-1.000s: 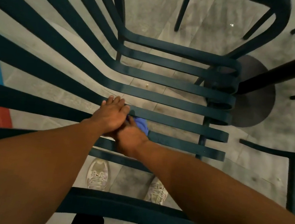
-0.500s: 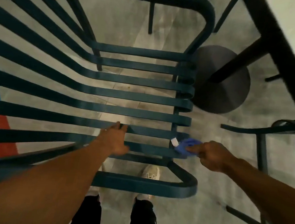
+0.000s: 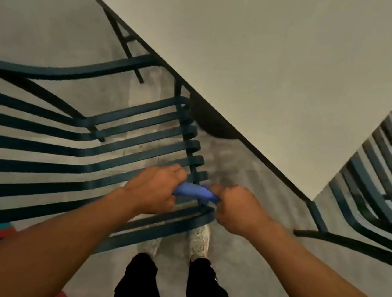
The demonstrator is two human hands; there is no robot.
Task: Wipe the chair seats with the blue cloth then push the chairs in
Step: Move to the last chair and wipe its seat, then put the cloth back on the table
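Observation:
A dark blue slatted metal chair (image 3: 127, 140) fills the left and middle of the head view, its seat slats running toward the table. The blue cloth (image 3: 193, 191) is bunched into a short roll above the chair's front right corner. My left hand (image 3: 154, 187) grips the cloth's left end and my right hand (image 3: 237, 209) grips its right end. Both fists are closed on it, just over the seat's front edge.
A pale table top (image 3: 272, 71) with a dark edge spans the upper right, its round base (image 3: 210, 123) on the floor beyond the chair. A second slatted chair (image 3: 375, 193) stands at the right. My shoes (image 3: 200, 241) are on the grey floor below the seat.
My left hand left the seat slat and joined the right hand on the cloth, which is now held between both. The view swung up and right, showing the table top.

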